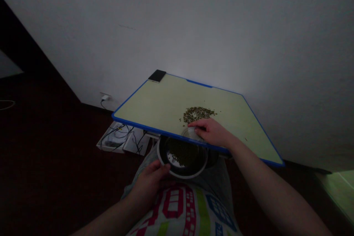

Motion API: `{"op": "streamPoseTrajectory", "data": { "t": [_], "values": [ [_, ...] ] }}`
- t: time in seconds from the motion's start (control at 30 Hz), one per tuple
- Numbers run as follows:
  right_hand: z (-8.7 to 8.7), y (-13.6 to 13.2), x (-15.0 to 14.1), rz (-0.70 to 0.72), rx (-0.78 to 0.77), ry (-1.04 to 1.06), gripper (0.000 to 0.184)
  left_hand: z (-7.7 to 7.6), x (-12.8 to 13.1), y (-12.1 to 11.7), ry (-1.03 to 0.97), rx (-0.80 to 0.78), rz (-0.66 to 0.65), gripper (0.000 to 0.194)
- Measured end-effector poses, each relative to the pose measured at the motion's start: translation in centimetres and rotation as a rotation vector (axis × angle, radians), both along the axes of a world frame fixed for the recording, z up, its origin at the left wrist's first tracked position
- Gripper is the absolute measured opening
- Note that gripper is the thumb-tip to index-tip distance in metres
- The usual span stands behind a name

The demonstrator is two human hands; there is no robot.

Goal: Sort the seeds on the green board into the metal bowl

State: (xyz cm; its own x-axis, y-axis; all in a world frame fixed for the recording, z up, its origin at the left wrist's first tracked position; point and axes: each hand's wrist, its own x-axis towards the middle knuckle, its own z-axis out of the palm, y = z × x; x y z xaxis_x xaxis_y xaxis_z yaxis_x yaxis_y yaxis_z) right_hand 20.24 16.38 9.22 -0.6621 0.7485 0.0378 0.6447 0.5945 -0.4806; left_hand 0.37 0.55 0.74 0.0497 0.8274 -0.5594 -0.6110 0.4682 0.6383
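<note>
On a pale table with a blue edge [149, 97] lies a loose patch of small brownish-green beans or seeds [197, 112]. My right hand [211, 131] is just on the near side of them, its fingers closed around a clear, round plastic piece [190, 132] at the table's front edge. Whether it is a lid or a shallow cup, I cannot tell. Below that edge, over my lap, a metal bowl [177, 174] holds many similar dark greenish grains [184, 151]. My left hand [153, 177] grips the bowl's near left rim, thumb on top.
A dark phone or tablet [157, 76] lies at the table's far left corner. Behind the table stands a white wall [193, 25] with a plugged-in charger [105, 97]. An open white box with black cables [117, 138] sits on the dark floor at left.
</note>
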Motion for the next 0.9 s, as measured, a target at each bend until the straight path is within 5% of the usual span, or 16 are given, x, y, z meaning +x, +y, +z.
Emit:
{"op": "streamPoseTrajectory", "data": {
  "t": [0.37,0.73,0.9],
  "values": [
    [0.3,-1.1,1.2,0.013,0.047,0.018,0.04,-0.1,0.0,0.2,-0.029,0.01,-0.004,0.026],
    [3.7,1.0,5.2,-0.247,0.14,0.185,0.037,-0.5,0.0,0.0,-0.006,0.013,-0.011,0.02],
    [3.3,-0.3,4.6,-0.245,0.223,0.083,0.036,-0.7,-0.1,0.1,-0.029,0.019,-0.022,0.02]
  ]
}}
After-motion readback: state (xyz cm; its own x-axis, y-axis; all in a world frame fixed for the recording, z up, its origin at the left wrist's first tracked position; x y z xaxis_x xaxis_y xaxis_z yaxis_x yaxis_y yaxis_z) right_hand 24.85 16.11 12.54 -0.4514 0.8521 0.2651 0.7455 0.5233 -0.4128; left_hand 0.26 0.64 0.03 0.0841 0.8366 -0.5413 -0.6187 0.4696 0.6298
